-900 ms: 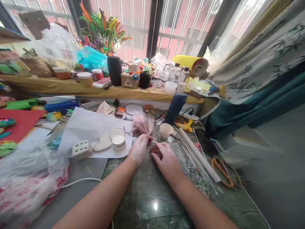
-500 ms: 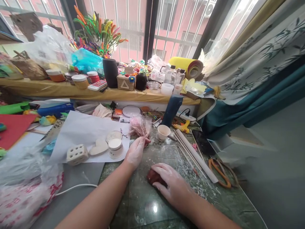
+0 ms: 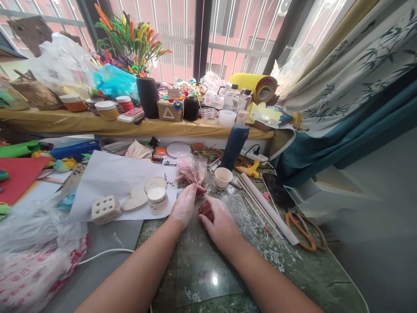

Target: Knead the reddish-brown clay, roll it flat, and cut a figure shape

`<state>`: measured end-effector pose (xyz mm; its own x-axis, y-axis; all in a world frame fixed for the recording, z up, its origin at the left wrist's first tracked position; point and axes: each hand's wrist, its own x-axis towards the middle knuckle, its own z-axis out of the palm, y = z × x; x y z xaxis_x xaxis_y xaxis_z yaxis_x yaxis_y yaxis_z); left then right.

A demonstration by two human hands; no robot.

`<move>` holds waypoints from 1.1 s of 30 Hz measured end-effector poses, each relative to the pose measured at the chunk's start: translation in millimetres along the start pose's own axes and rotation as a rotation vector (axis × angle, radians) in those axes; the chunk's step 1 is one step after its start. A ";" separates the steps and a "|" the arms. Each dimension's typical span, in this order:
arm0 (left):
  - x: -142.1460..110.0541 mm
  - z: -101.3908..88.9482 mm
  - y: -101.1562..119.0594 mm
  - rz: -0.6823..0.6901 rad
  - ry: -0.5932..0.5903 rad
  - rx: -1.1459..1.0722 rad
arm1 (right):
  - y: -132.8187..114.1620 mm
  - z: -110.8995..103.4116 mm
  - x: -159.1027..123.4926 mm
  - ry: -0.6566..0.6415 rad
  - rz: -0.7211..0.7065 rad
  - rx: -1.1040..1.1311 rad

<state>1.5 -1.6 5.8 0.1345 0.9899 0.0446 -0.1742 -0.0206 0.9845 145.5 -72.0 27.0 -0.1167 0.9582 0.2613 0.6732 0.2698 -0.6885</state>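
Observation:
My left hand [image 3: 185,206], dusted white, has its fingers pressed together at the gathered near end of a clear plastic bag [image 3: 191,168] with pinkish-brown contents. Close to its right, my right hand [image 3: 221,219] is curled round a reddish-brown lump of what looks like clay [image 3: 207,210], mostly hidden by the fingers. Both hands are over a clear sheet [image 3: 195,278] lying on the green table. A small white cup [image 3: 223,178] stands just beyond the right hand. Left of the hands, a white die [image 3: 106,210], a pale heart [image 3: 135,199] and a round lidded tub [image 3: 157,200] rest on white paper.
Right of the hands lie a white roller [image 3: 270,211], thin sticks, orange-handled scissors [image 3: 301,232] and a yellow glue gun [image 3: 249,170]. A dark blue bottle [image 3: 234,148] stands behind the cup. Jars and a black speaker [image 3: 147,98] line the cloth-covered sill. A plastic bag [image 3: 39,261] fills the lower left.
My right hand has moved up and left from the sheet with the reddish-brown lump, coming close to my left hand. The left hand stays at the bag.

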 end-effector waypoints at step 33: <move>3.4 -2.0 0.7 0.029 -0.029 0.164 | -15.1 -5.8 -5.7 -0.073 -0.073 -0.068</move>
<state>-0.1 2.1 6.3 0.1599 0.9842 0.0762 -0.0177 -0.0743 0.9971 140.2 -82.1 39.9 -0.2184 0.9412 0.2576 0.7089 0.3344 -0.6209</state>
